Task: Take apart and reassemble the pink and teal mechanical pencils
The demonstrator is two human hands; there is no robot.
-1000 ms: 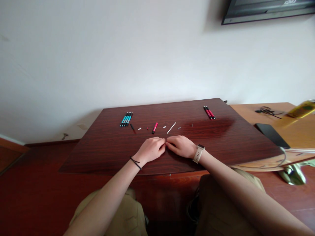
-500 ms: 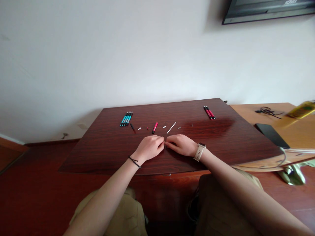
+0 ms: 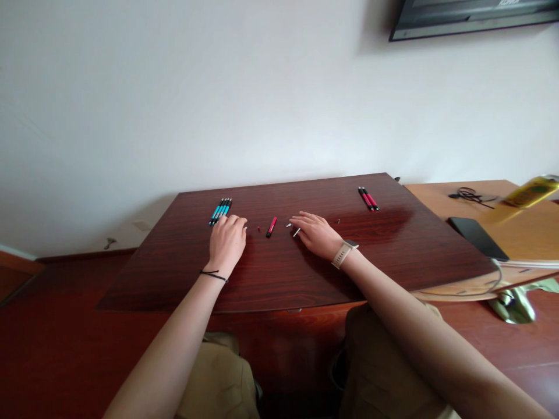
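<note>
My left hand (image 3: 227, 241) is over the table's left part, knuckles up, just in front of several turquoise-and-black pens (image 3: 221, 210). Its fingers bend downward and their tips are hidden, with a small white piece (image 3: 245, 228) beside them. My right hand (image 3: 318, 234) lies low with its fingers stretched out, covering most of a thin white pen refill (image 3: 297, 232). Beside its fingertips is a small pale pointed piece (image 3: 289, 225). Between the hands lie a pink-and-black pen barrel (image 3: 271, 227) and a tiny red piece (image 3: 258, 228).
Two pink-and-black pens (image 3: 369, 199) lie at the back right of the dark wooden table (image 3: 279, 279), and a tiny dark part (image 3: 338, 221) in front of them. A lighter desk on the right bears a black flat device (image 3: 476, 237), a cable (image 3: 471, 196) and a yellow can (image 3: 530, 192).
Both hands have come apart from the table's middle and moved forward, the left one to the left, the right one over the refill. The black pen part is now hidden at my left hand.
</note>
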